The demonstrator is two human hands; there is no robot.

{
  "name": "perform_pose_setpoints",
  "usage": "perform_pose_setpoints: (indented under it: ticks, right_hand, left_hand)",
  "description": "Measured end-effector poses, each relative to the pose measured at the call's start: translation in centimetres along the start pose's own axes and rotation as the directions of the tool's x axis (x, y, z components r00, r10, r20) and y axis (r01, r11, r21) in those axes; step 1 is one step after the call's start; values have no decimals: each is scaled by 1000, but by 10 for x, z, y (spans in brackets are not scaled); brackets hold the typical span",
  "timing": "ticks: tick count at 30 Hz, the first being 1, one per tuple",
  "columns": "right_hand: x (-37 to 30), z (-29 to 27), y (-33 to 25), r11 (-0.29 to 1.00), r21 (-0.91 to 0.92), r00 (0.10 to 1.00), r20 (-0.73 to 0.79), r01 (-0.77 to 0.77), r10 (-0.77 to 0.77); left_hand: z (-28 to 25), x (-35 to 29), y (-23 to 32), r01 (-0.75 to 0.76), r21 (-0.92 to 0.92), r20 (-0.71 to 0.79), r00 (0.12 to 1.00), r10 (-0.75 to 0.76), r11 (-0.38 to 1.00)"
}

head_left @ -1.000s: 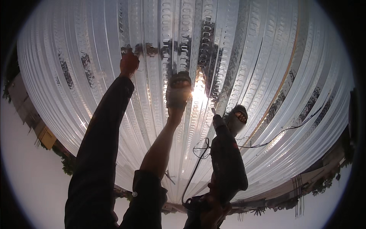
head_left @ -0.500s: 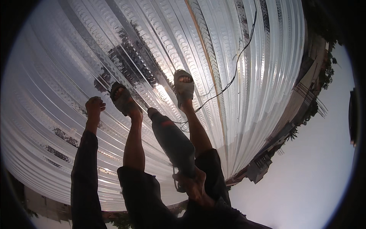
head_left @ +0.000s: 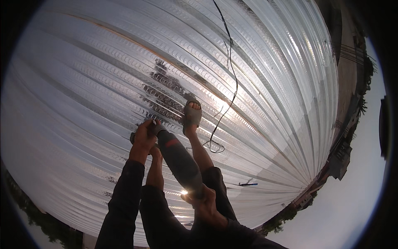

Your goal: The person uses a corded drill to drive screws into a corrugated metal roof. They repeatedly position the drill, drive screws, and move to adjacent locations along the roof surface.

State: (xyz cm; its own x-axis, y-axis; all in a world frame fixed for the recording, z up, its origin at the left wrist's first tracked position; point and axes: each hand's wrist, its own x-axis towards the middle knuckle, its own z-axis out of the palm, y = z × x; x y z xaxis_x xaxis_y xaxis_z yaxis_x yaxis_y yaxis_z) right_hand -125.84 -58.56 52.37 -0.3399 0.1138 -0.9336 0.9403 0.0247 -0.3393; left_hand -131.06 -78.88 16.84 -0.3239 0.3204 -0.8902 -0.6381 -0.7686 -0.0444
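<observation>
My right hand (head_left: 205, 202) is wrapped round the rear of a dark corded power drill (head_left: 181, 159) with a red band near its front. The tool's nose points away from me. Right at that nose, my left hand (head_left: 144, 135) is closed with its fingertips together; a tiny pale bit (head_left: 154, 122) shows there, too small to name. Beneath both hands spreads a shiny ribbed metal sheet roof (head_left: 95, 95). My left foot is mostly hidden behind the left hand, while my right sandalled foot (head_left: 192, 114) stands on the ribs.
A black cable (head_left: 236, 79) snakes over the sheets and loops beside my right leg. Farther right lies a slim dark and blue item (head_left: 248, 184). The roof ends at the right, with buildings (head_left: 340, 159), trees and protruding rods (head_left: 352, 54) beyond.
My left hand has come right, from beside my left foot to the drill's nose. The view has turned, so the ribs slant differently. My right hand keeps its hold on the drill.
</observation>
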Motion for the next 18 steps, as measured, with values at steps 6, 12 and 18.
perform_pose_setpoints:
  ticks: [6, 12, 18]
  right_hand:
    - [26, -78, -23, 997, 47, 997, -45, 59, -57]
    - [57, -137, -59, 993, -8, 985, -120, 120, -120]
    - [90, -173, -105, 903, 408, 979, -194, 135, -58]
  left_hand:
    - [137, 19, -8, 144, -54, -180, 972, -151, 988]
    - [243, 79, -22, 103, 73, -222, 971, -84, 992]
    - [327, 132, -49, 79, 64, -280, 958, -58, 995]
